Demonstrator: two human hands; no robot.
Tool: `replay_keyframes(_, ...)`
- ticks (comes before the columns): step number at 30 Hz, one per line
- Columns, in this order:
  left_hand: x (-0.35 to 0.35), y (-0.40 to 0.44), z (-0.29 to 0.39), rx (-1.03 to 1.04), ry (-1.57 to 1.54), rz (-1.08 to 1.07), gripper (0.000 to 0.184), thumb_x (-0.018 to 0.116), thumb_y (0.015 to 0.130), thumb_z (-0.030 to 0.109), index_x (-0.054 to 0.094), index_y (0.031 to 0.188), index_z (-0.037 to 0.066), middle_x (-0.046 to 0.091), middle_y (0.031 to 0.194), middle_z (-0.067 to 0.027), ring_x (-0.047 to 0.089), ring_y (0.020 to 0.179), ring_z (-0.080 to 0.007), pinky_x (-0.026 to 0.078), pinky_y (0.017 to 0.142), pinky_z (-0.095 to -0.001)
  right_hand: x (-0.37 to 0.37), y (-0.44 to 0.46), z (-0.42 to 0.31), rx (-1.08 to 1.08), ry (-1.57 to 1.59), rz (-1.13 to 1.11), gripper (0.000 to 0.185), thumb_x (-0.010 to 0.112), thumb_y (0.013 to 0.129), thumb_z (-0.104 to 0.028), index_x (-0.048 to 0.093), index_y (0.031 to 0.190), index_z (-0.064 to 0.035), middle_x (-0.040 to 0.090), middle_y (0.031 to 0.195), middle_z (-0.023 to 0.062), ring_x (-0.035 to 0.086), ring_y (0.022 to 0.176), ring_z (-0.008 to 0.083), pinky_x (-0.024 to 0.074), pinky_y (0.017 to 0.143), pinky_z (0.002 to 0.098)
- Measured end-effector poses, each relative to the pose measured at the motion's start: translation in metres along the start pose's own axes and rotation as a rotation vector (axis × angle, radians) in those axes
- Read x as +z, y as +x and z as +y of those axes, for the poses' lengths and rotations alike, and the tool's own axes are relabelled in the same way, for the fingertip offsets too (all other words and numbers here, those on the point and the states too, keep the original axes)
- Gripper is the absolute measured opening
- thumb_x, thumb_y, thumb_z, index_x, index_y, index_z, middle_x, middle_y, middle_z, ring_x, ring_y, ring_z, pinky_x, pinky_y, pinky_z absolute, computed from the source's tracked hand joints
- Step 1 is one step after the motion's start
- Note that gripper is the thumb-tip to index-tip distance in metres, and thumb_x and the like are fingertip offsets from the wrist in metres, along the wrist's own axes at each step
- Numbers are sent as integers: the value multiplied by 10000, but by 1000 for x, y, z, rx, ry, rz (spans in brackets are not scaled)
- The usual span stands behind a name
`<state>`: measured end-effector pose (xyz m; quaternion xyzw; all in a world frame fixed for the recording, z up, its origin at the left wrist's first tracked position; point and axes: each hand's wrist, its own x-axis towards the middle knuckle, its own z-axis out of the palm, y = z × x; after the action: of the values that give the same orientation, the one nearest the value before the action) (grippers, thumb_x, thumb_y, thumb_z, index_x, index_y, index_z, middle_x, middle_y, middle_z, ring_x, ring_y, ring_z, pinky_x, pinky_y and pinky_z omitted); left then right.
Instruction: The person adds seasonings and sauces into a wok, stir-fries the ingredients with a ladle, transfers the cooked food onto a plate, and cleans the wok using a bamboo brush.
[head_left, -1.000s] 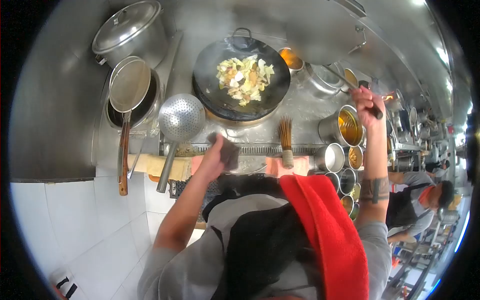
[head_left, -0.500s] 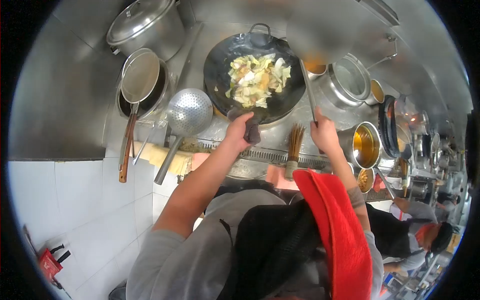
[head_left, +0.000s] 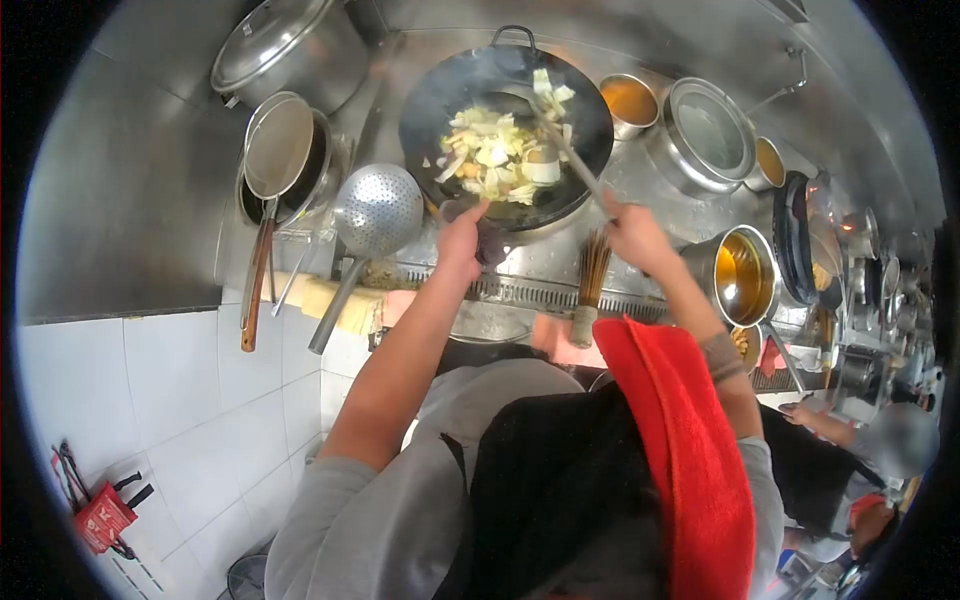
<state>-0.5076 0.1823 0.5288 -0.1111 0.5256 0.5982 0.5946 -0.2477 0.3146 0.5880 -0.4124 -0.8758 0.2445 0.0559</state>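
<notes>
My left hand [head_left: 462, 243] is closed around a dark cloth [head_left: 490, 246] at the near rim of a black wok [head_left: 425, 150]. Whatever part of the wok lies under the cloth is hidden. Chopped cabbage [head_left: 490, 145] with lighter and orange bits fills the wok's middle, and a few pieces lie higher on its far side. My right hand [head_left: 637, 237] grips the long handle of a metal ladle [head_left: 575, 160], which slants down into the wok. Its head is blurred and partly hidden among the cabbage.
A perforated skimmer [head_left: 380, 210] and a wire strainer [head_left: 278, 145] lie left of the wok. A bamboo brush [head_left: 590, 290] sits in front. Pots of orange liquid [head_left: 628, 103] and oil [head_left: 742, 275] stand right, beside a lidded pot [head_left: 712, 130]. A co-worker [head_left: 815, 470] is at far right.
The ladle's head has come down from above the wok's right side into the cabbage. Some pieces have shifted toward the far side. My left hand stays at the near rim.
</notes>
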Motion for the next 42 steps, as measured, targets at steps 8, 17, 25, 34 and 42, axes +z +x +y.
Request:
replay_keyframes(8,-17,4,29,-179,-22,-192,286,751,892,254,641,1033,30,672,891,-126,662,717,-246,557,637,-390,-46,-71,-16,-1,-154,41,623,638,820,-55,523,1431,-4,650,920,282,647,851,454,510,789,499)
replay_keyframes(17,-31,43,7,-175,106,-257,123,693,843,139,600,807,67,619,710,-89,612,590,-235,529,557,-375,-36,-166,-68,199,-67,139,579,649,860,-84,557,1430,-48,671,969,265,668,886,436,519,811,489)
replay_keyframes(25,-35,49,11,-65,92,-258,124,676,869,133,595,813,58,619,717,-94,611,590,-247,513,538,-377,33,-144,-88,270,-111,167,556,612,874,-116,568,1428,-87,675,867,291,680,841,454,542,754,482)
replay_keyframes(34,-40,37,12,87,212,-224,312,765,888,312,623,993,55,651,820,-77,627,641,-207,523,561,-358,53,-208,-151,632,591,246,529,665,923,-159,568,1425,-22,648,701,162,627,540,200,541,557,353)
replay_keyframes(42,-249,-12,0,857,1686,79,742,801,809,482,558,1229,-80,676,1144,-276,676,1037,-418,529,875,-500,98,-358,-156,734,1232,372,536,669,943,-76,557,1467,-88,610,822,-41,530,722,65,450,671,251)
